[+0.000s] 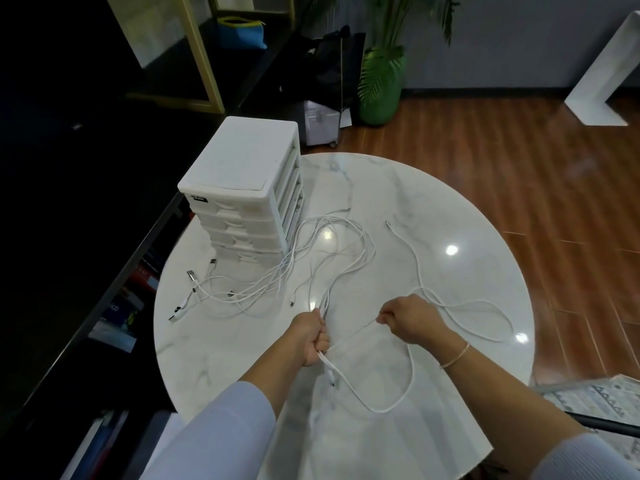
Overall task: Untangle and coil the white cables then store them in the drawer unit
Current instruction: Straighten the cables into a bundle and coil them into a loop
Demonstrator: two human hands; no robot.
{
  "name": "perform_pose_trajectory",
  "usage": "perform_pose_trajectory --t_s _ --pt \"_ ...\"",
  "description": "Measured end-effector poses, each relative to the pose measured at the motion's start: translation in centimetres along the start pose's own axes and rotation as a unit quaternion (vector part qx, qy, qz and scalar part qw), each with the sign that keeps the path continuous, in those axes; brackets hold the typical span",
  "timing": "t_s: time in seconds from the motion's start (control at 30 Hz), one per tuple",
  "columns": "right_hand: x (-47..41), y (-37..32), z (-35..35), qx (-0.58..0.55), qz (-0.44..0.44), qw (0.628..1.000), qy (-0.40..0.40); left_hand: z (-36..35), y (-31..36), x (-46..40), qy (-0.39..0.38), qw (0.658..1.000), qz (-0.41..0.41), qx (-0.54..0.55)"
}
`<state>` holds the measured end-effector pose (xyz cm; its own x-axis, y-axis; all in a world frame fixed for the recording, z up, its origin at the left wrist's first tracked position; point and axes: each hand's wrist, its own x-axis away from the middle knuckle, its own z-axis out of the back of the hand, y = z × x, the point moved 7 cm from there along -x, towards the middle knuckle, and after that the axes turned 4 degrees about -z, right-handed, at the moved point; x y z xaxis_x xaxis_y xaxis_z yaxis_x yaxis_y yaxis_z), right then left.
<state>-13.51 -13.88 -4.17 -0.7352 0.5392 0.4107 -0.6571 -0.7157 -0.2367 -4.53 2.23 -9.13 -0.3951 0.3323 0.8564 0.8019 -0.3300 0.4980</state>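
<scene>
At the far left a dark shelf (114, 306) held books beside the round marbled surface (467, 306). On the surface's left rear edge stood the white drawer unit (242, 188), upright, with all of its drawers pushed in. In front of it and to its right lay the white cables (277, 275) in a loose tangle, their plug ends (190, 275) scattered near the left rim and several strands curving back toward the unit's base.

Nearer the person, the left hand (310, 336) was clenched in a fist round a bunch of those strands; its grip held them fast, with one short end hanging below the fist. A single strand ran taut from that fist across to the right hand (412, 322), whose curled fingers pinched it. From the right hand's grip the same cable drooped in a long loop (398, 407) toward the person, and another stretch lay curled on the surface to the right, with a free plug (388, 224) further back. Both forearms showed pale sleeves pushed up, and the right wrist wore a thin bracelet (455, 356).

Beyond the surface stood a green potted plant (381, 84) on the wooden floor (519, 140).
</scene>
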Motion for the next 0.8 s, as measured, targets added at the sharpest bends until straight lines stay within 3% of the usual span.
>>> perform_pose_trajectory --t_s 0.13,0.47,0.7,0.8 --pt "-0.5 2.6 1.2 0.022 -0.064 0.997 0.046 0.3 -0.1 0.0 0.002 1.000 0.005 0.011" --pt "-0.6 5.9 2.8 -0.046 -0.138 0.985 0.088 0.9 0.3 -0.3 0.015 1.000 -0.009 0.019" --pt "-0.7 7.0 2.7 0.008 -0.130 0.991 0.032 1.3 0.5 -0.4 0.045 0.998 -0.033 0.010" --pt "-0.5 7.6 3.4 0.004 -0.135 0.990 0.044 1.0 0.5 -0.3 0.051 0.998 -0.043 -0.002"
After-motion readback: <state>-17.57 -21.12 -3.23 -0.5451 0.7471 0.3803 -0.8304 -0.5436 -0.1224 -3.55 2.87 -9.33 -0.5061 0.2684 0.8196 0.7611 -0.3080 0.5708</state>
